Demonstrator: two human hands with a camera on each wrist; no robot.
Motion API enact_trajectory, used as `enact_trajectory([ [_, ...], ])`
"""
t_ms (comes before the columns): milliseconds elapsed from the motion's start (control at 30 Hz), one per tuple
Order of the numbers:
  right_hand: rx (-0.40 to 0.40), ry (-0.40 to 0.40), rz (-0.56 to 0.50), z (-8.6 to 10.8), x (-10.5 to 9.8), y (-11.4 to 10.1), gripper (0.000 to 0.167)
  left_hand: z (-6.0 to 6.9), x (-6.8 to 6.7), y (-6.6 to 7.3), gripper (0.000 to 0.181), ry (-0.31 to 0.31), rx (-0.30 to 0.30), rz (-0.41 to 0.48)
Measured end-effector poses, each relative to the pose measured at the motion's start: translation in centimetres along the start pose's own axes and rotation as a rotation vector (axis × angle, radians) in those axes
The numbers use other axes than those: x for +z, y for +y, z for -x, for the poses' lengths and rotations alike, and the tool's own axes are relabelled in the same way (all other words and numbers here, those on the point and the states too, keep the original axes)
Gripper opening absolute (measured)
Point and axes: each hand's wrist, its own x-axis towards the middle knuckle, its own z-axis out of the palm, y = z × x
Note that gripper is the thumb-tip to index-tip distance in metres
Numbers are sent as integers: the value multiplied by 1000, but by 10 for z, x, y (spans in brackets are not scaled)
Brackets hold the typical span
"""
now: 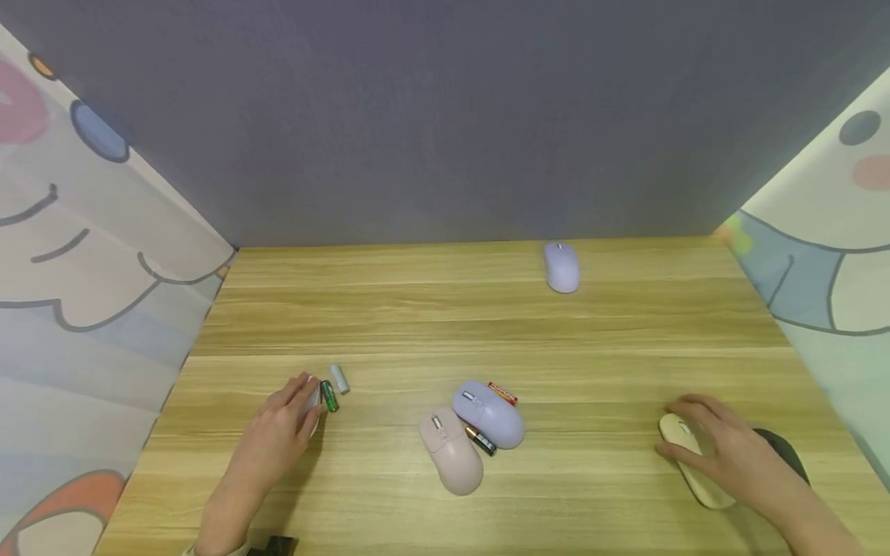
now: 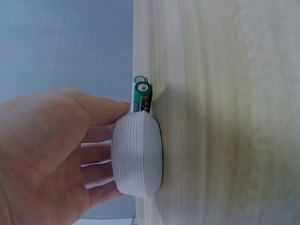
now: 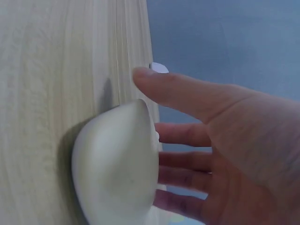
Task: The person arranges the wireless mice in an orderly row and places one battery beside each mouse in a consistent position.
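Observation:
My left hand (image 1: 278, 425) holds a white mouse (image 2: 137, 154) with a ribbed surface at the table's left, thumb at one side and fingers reaching behind it. Just beyond that mouse lie a green battery (image 1: 330, 395) and a pale battery (image 1: 339, 379). On the right, my right hand (image 1: 733, 452) is over a cream-yellow mouse (image 1: 702, 483). Its thumb stands apart from the mouse in the right wrist view, while the other fingers reach past the far side; their contact is hidden. A black mouse (image 1: 784, 454) shows partly behind this hand.
Mid-table, a pink mouse (image 1: 452, 455) and a lilac mouse (image 1: 490, 415) lie close together, with a black-and-gold battery (image 1: 481, 441) between them and a red battery (image 1: 503, 394) beside the lilac one. Another lilac mouse (image 1: 562, 268) sits near the grey back wall (image 1: 452, 139).

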Motion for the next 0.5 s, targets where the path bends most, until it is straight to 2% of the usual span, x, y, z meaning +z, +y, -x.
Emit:
enact_trajectory([
  [267,87,-122,2,2,-3,0,71,0,-1,0,48,-2,-2,3],
  [500,42,-99,29,-7,-4,-3,68,0,0,0,48,-16,-13,-1],
])
